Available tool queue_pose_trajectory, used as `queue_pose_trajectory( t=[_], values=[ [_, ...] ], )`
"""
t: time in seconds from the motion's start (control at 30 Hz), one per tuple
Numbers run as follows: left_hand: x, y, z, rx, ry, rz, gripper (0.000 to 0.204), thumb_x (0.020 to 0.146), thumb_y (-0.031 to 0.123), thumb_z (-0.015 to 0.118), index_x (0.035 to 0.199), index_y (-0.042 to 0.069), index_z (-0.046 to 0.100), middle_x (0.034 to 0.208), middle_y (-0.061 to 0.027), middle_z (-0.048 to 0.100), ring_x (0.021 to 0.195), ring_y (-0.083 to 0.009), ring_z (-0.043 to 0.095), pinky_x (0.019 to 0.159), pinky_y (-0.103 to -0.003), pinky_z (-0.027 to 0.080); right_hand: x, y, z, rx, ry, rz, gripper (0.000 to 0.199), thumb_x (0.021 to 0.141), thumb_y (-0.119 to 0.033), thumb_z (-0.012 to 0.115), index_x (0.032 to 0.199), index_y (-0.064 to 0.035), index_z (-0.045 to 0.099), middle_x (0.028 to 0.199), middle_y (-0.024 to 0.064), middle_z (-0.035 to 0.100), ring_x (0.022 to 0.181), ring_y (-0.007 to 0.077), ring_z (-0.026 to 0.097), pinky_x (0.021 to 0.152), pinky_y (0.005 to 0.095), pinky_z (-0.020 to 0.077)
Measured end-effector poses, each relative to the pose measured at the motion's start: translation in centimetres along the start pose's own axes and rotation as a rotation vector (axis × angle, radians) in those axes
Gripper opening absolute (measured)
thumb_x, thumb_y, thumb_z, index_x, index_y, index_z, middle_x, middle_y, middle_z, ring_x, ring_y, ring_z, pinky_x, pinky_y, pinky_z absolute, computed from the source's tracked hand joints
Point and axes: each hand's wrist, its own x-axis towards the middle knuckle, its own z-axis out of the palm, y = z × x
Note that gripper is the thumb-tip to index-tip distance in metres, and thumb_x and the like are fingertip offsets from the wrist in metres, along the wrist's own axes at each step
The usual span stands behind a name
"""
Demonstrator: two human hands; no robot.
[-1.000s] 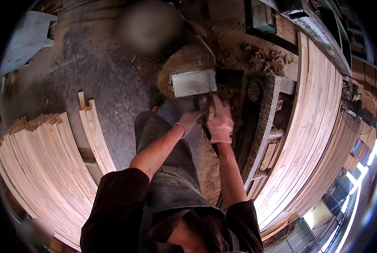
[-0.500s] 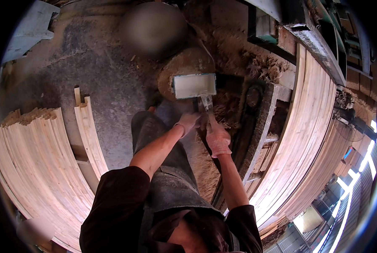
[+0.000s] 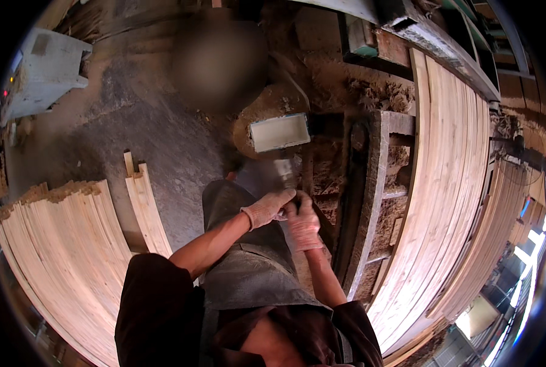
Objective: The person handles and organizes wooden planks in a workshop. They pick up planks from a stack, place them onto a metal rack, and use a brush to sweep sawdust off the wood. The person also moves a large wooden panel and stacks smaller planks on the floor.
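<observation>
My left hand (image 3: 268, 208) and my right hand (image 3: 303, 224), both in pale work gloves, meet in front of my apron with fingers closed. A flat, brush-like tool (image 3: 283, 167) with a whitish end sticks out beyond the fingers; motion blurs it. Its handle runs down to my right hand's fingertips. What my left fingers pinch beside it is hidden. Just beyond the tool lies a rectangular tray (image 3: 253, 136) of creamy white paste or liquid, on a round brown surface.
Pale timber strips are stacked at left (image 3: 71, 238) and right (image 3: 438, 202). Several loose strips (image 3: 144, 205) stand by the left stack. A long beam frame (image 3: 376, 183) runs along my right. A grey machine housing (image 3: 53, 70) stands far left; sawdust lies on the floor.
The brush-like tool has come out of the tray toward me. My right hand has drawn back and its fingers now meet my left hand's. The view has shifted somewhat.
</observation>
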Motion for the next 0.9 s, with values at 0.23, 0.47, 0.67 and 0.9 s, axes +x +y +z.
queue_pose_trajectory(
  t=[0.23,0.47,0.67,0.9],
  values=[
    [-3.8,2.7,-4.8,0.578,0.281,0.424,0.032,0.103,0.033,0.059,0.111,0.005,0.072,0.092,-0.0095,0.074,0.086,-0.0168,0.068,0.08,-0.034,0.053,-0.2,-8.1,-3.9,-0.176,-0.356,-0.183,0.054,0.095,-0.036,0.066,0.139,-0.0073,0.055,0.124,0.0185,0.067,0.113,0.0395,0.066,0.094,0.0474,0.0546],
    [-2.8,19.5,-10.7,1.293,0.708,0.359,0.059,0.089,0.056,0.064,0.099,-0.001,0.074,0.095,-0.0189,0.075,0.091,-0.0327,0.072,0.084,-0.042,0.054,2.4,-5.9,-14.7,0.391,0.77,-0.384,0.039,0.095,-0.008,0.071,0.133,-0.0027,0.063,0.118,0.0171,0.07,0.109,0.03,0.069,0.091,0.0404,0.0591],
    [6.4,26.4,-10.4,1.878,0.622,0.159,0.063,0.086,0.058,0.063,0.112,0.001,0.073,0.116,-0.0227,0.072,0.112,-0.0397,0.067,0.095,-0.049,0.053,6.2,-2.9,-15.1,-0.309,0.898,-0.05,0.052,0.091,-0.029,0.076,0.134,-0.0042,0.061,0.123,0.0177,0.065,0.113,0.0384,0.062,0.097,0.0474,0.0524],
    [15.4,25.2,-12.4,2.133,0.458,0.259,0.048,0.086,0.05,0.07,0.098,0.004,0.078,0.092,-0.0174,0.077,0.092,-0.0352,0.075,0.08,-0.046,0.059,6.5,-3.3,-15.0,-0.334,0.898,-0.009,0.057,0.083,-0.022,0.079,0.135,-0.0049,0.06,0.122,0.0169,0.065,0.112,0.0373,0.062,0.097,0.0482,0.051]
  ],
)
